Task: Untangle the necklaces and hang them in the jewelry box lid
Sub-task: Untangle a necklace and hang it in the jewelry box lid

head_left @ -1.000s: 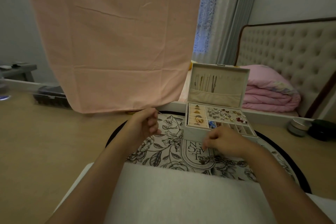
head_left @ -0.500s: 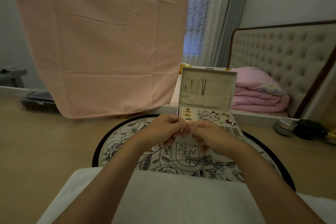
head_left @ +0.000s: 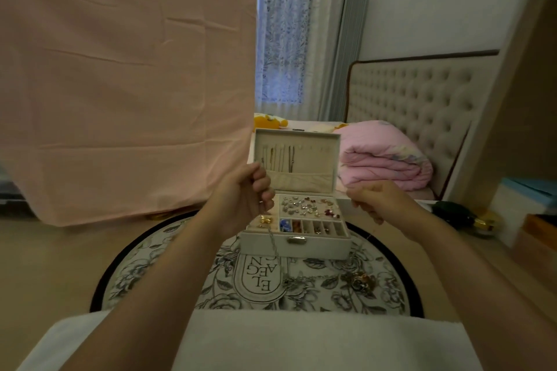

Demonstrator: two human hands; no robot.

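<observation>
The cream rectangular jewelry box (head_left: 319,247) stands open, its lid (head_left: 313,144) upright with several thin chains (head_left: 291,159) hanging in its left half. Before the box front a silver chain necklace (head_left: 272,242) hangs from the left hand (head_left: 244,193) and a finer chain (head_left: 371,233) from the right hand (head_left: 376,199). Nearer than the box, tangled silver and gold necklaces (head_left: 331,280) lie flat.

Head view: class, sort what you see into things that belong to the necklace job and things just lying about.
Job: left hand gripping a silver chain; right hand pinching a thin chain; tangled necklaces on the mat; jewelry box lid with hung necklaces.
Lying about: pink quilt; hanging pink cloth; yellow toy; earrings in the box.
</observation>
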